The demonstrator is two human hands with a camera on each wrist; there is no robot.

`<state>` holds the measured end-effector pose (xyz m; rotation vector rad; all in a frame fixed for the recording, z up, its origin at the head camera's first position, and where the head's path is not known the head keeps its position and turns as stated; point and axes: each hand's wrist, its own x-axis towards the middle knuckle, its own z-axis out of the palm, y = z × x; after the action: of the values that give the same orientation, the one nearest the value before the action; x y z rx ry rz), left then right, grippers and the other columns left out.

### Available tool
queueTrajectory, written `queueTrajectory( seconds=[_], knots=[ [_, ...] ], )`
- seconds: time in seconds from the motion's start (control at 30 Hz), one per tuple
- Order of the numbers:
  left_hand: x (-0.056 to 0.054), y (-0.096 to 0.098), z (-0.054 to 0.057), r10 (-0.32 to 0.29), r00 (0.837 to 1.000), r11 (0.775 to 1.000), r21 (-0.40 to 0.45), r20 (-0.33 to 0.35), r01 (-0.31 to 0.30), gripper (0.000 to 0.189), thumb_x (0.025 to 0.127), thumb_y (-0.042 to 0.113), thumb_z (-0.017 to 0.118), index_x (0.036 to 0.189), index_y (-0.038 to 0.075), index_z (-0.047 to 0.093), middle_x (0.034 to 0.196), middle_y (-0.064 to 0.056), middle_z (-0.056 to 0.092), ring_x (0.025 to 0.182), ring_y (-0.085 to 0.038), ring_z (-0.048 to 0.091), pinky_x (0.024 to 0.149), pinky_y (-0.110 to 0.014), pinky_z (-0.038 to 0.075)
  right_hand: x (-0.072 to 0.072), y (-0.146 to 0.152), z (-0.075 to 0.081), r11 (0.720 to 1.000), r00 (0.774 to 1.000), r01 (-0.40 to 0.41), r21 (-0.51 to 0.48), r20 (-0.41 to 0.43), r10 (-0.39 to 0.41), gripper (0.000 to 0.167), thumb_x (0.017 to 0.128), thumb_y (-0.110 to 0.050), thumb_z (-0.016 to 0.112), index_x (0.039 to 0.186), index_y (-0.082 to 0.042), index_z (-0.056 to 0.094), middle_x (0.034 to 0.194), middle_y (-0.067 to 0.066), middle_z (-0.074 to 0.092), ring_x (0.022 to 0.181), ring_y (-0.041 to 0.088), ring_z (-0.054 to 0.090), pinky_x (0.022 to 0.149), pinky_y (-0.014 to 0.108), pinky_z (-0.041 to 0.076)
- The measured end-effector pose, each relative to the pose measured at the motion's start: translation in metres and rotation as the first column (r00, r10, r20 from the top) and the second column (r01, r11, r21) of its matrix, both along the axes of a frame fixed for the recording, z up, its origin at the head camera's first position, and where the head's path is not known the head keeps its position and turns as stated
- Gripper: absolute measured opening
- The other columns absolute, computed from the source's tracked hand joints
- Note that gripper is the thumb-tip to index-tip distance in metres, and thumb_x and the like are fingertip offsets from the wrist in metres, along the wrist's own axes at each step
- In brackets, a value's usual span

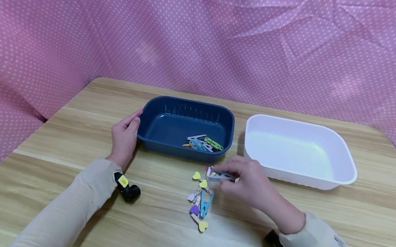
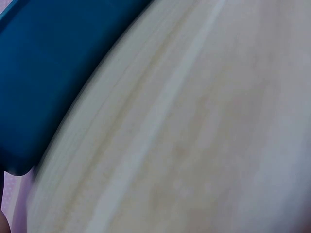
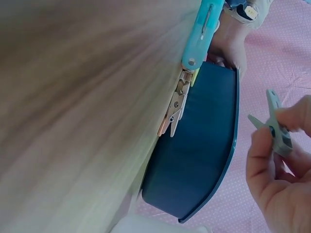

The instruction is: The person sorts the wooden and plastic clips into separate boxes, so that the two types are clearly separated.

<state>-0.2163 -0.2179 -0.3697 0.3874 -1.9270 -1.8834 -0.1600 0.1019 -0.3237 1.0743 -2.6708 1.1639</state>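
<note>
My right hand (image 1: 248, 182) pinches a grey-blue plastic clothespin (image 1: 220, 176) between thumb and fingers, just above the table; in the right wrist view this clothespin (image 3: 274, 121) is tilted. Below and beside it lie several small wooden clothespins with yellow, purple and white hearts, such as one with a yellow heart (image 1: 202, 226), and a light-blue plastic clothespin (image 1: 206, 204). With fairly straight fingers, my left hand (image 1: 124, 137) touches the left side of a dark blue basin (image 1: 180, 151). Inside that basin, near its front right corner, are several plastic clothespins, one of them green (image 1: 214, 143).
To the right of the blue basin stands a white basin (image 1: 298, 177). Both are on a wooden table (image 1: 156, 233). A pink dotted cloth (image 1: 207, 39) hangs behind and around the table.
</note>
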Motion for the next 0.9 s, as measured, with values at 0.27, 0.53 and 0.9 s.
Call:
queueTrajectory(
  seconds=[0.27,0.53,0.9],
  knots=[
    [0.0,0.001,0.001,0.005,1.0,1.0,-0.021,0.001,-0.005,0.031,0.096,0.016,0.049,0.124,0.01,0.06,0.131,-0.002,0.055,0.125,-0.008,0.046,0.103,-0.024,0.039,-0.005,-0.007,0.003,0.995,0.999,0.041,-0.089,-0.01,-0.042,0.029,0.072,0.001,0.065,0.098,-0.008,0.073,0.08,-0.001,0.061,0.065,0.011,0.047,0.051,0.019,0.042],
    [0.0,-0.001,-0.001,-0.013,1.0,1.0,-0.014,0.006,0.013,0.031,0.096,0.018,0.049,0.124,0.013,0.06,0.133,0.0,0.054,0.126,-0.007,0.045,0.103,-0.024,0.038,-0.013,-0.011,0.005,0.982,0.994,0.098,-0.16,-0.023,-0.103,0.025,0.074,0.001,0.066,0.097,-0.006,0.073,0.084,0.002,0.064,0.066,0.012,0.048,0.051,0.02,0.042],
    [-0.001,-0.002,-0.002,-0.014,1.0,0.999,0.029,0.011,0.014,0.03,0.096,0.018,0.049,0.124,0.013,0.061,0.133,-0.001,0.054,0.126,-0.01,0.045,0.104,-0.026,0.038,-0.024,-0.017,0.008,0.959,0.975,0.216,-0.184,-0.007,-0.221,0.024,0.08,-0.009,0.069,0.104,-0.006,0.071,0.081,0.004,0.063,0.069,0.015,0.049,0.055,0.02,0.044]
  ],
)
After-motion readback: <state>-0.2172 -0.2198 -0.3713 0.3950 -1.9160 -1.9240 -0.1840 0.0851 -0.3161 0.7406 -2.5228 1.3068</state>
